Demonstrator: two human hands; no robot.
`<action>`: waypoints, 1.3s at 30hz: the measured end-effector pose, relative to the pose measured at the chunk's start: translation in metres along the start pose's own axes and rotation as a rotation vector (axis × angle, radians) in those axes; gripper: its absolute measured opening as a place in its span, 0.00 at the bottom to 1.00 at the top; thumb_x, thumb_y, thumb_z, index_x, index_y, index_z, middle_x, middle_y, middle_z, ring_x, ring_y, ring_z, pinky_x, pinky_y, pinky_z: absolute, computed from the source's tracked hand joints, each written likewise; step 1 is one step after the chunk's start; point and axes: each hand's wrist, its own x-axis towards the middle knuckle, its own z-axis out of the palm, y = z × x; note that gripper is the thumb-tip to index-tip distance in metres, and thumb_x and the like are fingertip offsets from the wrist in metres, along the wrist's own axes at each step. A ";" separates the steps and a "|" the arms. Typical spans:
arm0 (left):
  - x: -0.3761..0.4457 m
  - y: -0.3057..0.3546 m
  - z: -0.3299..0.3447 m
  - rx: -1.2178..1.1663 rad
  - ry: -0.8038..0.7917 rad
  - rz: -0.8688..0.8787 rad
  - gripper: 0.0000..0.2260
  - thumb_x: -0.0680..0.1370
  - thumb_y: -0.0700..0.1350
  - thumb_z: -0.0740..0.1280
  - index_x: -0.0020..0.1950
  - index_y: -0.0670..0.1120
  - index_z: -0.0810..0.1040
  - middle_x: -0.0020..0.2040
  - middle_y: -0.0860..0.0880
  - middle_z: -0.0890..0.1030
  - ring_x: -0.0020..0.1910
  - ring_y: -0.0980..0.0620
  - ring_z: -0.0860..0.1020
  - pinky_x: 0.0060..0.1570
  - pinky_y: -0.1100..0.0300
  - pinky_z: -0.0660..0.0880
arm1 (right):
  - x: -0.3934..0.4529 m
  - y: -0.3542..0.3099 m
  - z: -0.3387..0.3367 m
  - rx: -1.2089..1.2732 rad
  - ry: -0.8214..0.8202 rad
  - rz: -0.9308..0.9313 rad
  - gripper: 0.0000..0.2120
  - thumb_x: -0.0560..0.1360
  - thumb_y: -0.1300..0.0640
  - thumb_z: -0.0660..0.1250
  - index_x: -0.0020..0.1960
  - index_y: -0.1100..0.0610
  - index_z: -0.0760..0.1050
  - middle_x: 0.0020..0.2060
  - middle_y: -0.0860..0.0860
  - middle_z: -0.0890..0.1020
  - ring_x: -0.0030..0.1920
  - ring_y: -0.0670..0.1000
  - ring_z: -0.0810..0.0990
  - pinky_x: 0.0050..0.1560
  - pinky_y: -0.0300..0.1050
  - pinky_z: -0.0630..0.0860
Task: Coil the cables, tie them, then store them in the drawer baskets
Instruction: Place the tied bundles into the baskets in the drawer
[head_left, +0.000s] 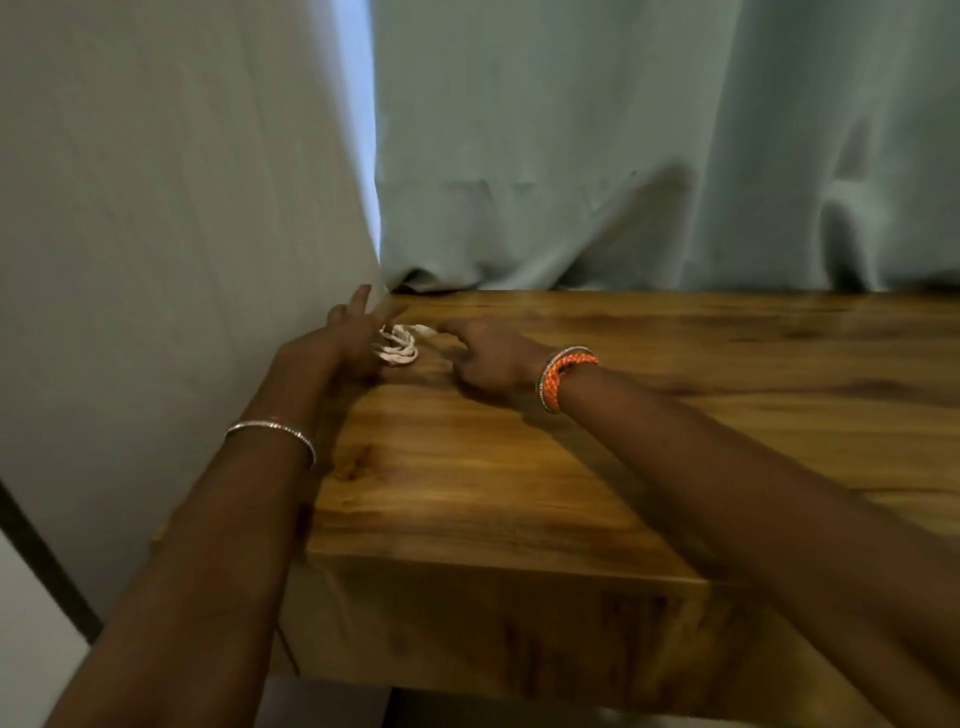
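Observation:
A small white coiled cable (399, 347) lies on the wooden table (545, 467) near its far left corner, against the curtain. My left hand (343, 338) is at the coil's left side with fingers spread and straight, its fingertips near the curtain edge. My right hand (485, 358) rests on the table just right of the coil, index finger stretched toward it, the other fingers loosely curled. Neither hand grips the cable. No drawer or basket is in view.
A pale grey-green curtain (623, 156) hangs behind the table and a lighter curtain panel (182, 208) drapes over its left side. The table's thick front edge (493, 623) is close to me. A thin dark cord (288, 649) hangs below the left corner.

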 end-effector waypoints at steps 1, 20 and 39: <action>0.007 -0.001 0.002 0.024 -0.004 0.050 0.36 0.71 0.37 0.70 0.74 0.54 0.60 0.77 0.42 0.49 0.73 0.36 0.56 0.69 0.48 0.61 | 0.007 0.000 0.003 -0.009 -0.002 -0.001 0.25 0.75 0.61 0.65 0.71 0.59 0.66 0.66 0.58 0.73 0.65 0.56 0.71 0.60 0.43 0.67; 0.115 0.215 -0.051 -0.205 0.361 0.905 0.24 0.67 0.35 0.54 0.58 0.39 0.79 0.57 0.36 0.80 0.55 0.36 0.79 0.50 0.54 0.76 | -0.007 0.146 -0.162 1.262 0.386 0.688 0.19 0.84 0.53 0.49 0.49 0.62 0.74 0.27 0.54 0.79 0.19 0.46 0.76 0.19 0.34 0.71; -0.055 0.672 0.051 -0.588 -0.507 1.300 0.29 0.76 0.41 0.62 0.76 0.54 0.57 0.70 0.44 0.70 0.60 0.42 0.75 0.59 0.55 0.70 | -0.603 0.244 -0.264 0.597 1.869 1.685 0.16 0.79 0.57 0.61 0.54 0.71 0.73 0.46 0.63 0.78 0.41 0.58 0.81 0.32 0.44 0.80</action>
